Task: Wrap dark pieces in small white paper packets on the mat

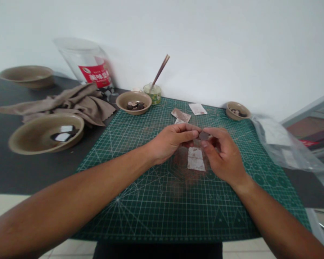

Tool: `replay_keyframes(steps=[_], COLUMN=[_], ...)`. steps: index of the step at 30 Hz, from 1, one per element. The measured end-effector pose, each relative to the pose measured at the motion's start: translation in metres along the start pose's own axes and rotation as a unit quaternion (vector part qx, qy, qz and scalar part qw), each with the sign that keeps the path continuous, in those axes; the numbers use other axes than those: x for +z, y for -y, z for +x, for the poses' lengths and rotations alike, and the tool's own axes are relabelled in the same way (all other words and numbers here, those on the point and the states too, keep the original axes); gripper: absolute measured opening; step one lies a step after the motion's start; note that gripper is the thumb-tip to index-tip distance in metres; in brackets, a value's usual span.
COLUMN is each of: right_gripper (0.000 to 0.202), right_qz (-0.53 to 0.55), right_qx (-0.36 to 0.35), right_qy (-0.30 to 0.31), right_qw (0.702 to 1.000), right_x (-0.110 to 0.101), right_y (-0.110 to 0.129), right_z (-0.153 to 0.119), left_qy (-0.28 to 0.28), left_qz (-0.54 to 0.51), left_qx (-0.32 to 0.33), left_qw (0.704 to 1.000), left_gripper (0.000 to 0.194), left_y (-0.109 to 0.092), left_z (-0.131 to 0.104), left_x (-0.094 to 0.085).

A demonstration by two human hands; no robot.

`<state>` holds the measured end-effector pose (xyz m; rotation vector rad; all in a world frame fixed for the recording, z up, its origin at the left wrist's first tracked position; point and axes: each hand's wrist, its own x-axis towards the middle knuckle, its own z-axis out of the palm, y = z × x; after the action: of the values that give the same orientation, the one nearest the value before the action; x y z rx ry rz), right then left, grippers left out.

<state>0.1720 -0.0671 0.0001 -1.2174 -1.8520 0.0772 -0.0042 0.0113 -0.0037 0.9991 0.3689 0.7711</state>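
Note:
Over the green cutting mat [140, 216], my left hand [175, 140] and my right hand [221, 153] meet fingertip to fingertip. A small dark, flat, roundish piece [204, 135] is pinched between the thumb and fingers of my right hand. The left thumb and fingertips press at its left edge, closed on it too. Its exact kind is too small to make out. Just below the hands, a creased white paper piece [196, 159] with brown smudges lies on the mat. Behind them are a brown-stained paper [180, 115] and another white paper [197, 109].
Small bowls with dark pieces stand at back left [133, 97] and back right [238, 110]. A glass cup [153, 94] holds brown sticks [160, 72]. Left are a large bowl [29, 138], a brown cloth [70, 104], another bowl [27, 76] and a clear jar [83, 61]. A plastic bag [280, 144] lies right.

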Motion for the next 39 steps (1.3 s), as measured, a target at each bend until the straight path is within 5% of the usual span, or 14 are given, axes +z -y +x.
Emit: replay_keyframes(steps=[24,32,35,39], right_gripper=[0.034,0.033,0.034,0.02], right_qz=[-0.023,-0.047,-0.03,-0.005], right_qx=[-0.043,-0.062,-0.04,-0.001], right_qy=[0.012,0.012,0.032,0.146], right_qw=[0.999,0.997,0.998,0.989], right_x=[-0.002,-0.006,-0.011,-0.018], right_y=[-0.001,0.002,-0.001,-0.006], right_z=[0.001,0.002,0.003,0.004], left_qy=[0.014,0.024,0.027,0.085], left_qz=[0.028,0.151,0.332,0.602], left_qx=[-0.02,0.015,0.069,0.171], left_qw=[0.999,0.988,0.94,0.775], left_gripper=[0.023,0.026,0.02,0.026], left_y=[0.005,0.007,0.002,-0.006], left_z=[-0.002,-0.001,-0.001,-0.005], left_x=[-0.002,-0.002,-0.006,-0.013])
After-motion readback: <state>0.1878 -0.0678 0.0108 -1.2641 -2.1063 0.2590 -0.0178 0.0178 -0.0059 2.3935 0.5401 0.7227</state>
